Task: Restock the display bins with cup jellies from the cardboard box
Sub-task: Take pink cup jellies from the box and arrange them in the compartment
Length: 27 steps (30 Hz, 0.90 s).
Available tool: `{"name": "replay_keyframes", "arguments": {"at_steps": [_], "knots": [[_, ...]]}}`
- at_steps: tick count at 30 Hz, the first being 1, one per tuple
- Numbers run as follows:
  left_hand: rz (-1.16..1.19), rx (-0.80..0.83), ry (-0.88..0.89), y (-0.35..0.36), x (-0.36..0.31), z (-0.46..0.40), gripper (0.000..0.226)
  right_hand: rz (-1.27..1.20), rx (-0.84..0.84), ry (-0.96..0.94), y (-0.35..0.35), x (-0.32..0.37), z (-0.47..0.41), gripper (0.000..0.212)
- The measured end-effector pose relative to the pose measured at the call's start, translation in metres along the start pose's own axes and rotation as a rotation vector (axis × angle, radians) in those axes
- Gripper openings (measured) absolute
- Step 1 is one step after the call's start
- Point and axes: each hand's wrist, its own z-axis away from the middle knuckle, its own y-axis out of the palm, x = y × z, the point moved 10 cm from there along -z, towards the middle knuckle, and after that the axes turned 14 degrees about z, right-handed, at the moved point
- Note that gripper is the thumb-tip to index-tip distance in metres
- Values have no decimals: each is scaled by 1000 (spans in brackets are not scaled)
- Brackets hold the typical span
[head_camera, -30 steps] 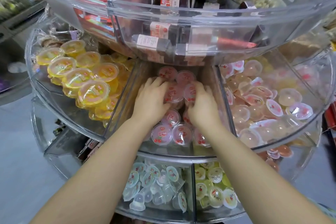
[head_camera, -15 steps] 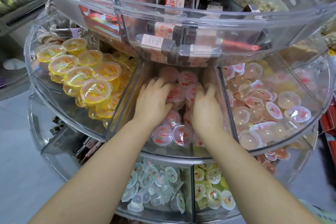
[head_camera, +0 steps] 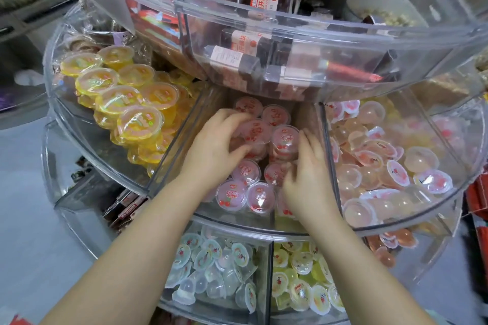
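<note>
Pink cup jellies point(head_camera: 237, 194) with red cherry lids fill the middle compartment of the clear round display bin point(head_camera: 232, 221). Both my hands are inside that compartment. My left hand point(head_camera: 214, 148) curls thumb and fingers around one pink cup jelly point(head_camera: 254, 130) near the back of the pile. My right hand point(head_camera: 306, 177) lies to the right with its fingers apart and resting against another pink cup point(head_camera: 285, 140); I cannot make out whether it grips that cup. The cardboard box is out of view.
Yellow cup jellies point(head_camera: 126, 103) fill the left compartment and pale peach ones point(head_camera: 383, 161) the right. The upper tier point(head_camera: 264, 47) of boxed snacks overhangs the back of the compartment. The lower tier holds clear point(head_camera: 211, 272) and yellow-green jellies point(head_camera: 298, 285). Grey floor point(head_camera: 26, 219) lies at left.
My left hand has turned and closed its fingers round a cup at the back. My right hand has drawn back toward the front and spread its fingers.
</note>
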Motion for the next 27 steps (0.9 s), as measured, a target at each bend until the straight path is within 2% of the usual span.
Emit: {"name": "replay_keyframes", "arguments": {"at_steps": [3,6,9,12,16,19,22,25,27], "knots": [[244,-128,-24,-37,-8,37,35,-190,-61,-88,-10,19,12,47],[418,-368,-135,-79,3,99,30,-349,20,-216,-3,62,30,30],[468,-611,-285,-116,34,182,27,-490,196,-385,22,126,67,28],[435,-766,-495,-133,77,278,22,-558,403,-541,71,181,124,25],[456,-908,-732,-118,148,406,21,-404,753,-654,194,203,221,18],[460,-914,-971,-73,218,501,34,-136,1099,-602,319,161,297,22],[482,-834,-1189,-9,292,582,35,193,1324,-549,439,88,355,27],[470,-659,-1330,61,360,638,26,443,1406,-494,541,20,382,30],[441,-501,-1379,105,409,665,25,579,1373,-466,604,-19,380,32]]}}
